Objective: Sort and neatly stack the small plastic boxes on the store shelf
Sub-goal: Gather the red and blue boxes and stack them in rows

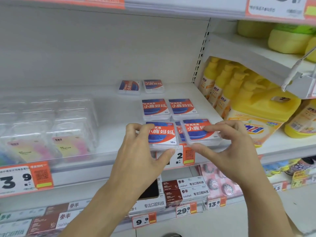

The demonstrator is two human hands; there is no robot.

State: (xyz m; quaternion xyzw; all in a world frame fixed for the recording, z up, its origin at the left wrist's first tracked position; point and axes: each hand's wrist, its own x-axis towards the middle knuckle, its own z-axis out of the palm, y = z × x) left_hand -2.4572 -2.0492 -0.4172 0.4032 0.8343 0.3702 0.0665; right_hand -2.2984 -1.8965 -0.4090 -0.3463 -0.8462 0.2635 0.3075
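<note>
Small clear plastic boxes with red-and-blue labels lie on the white shelf. My left hand grips the front left box by its left and front edges. My right hand pinches the front right box, which is tilted and lies over another box that is mostly hidden. Behind them two boxes sit side by side. Two more boxes lie near the back wall, the left one turned sideways.
Clear blister packs with pastel contents fill the shelf's left part. Yellow detergent bottles and a big yellow jug stand in the bay to the right. Price tags line the shelf edge. Boxed goods fill the shelf below.
</note>
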